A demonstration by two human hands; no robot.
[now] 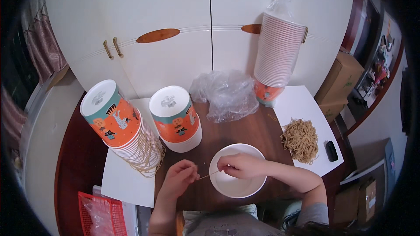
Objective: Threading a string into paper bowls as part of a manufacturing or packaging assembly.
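Note:
Between my two hands a thin tan rubber band (204,176) is drawn out. My left hand (178,178), left of the white paper bucket (235,191), pinches one end. The other end is in the closed fingers of my right hand (240,165), which is over the bucket's mouth and hides part of its inside. This bucket stands upright on the brown table in front of me. A heap of tan rubber bands (300,140) lies on the white surface to the right. More loose rubber bands (146,152) hang over the side of the stacked buckets (110,116) at the left.
Upside-down orange and teal buckets (175,120) stand behind my left hand. A crumpled clear plastic bag (227,96) lies at the back. A tall bagged bucket stack (280,50) rises at the back right. A small black object (331,151) sits near the right edge. A red basket (100,214) is lower left.

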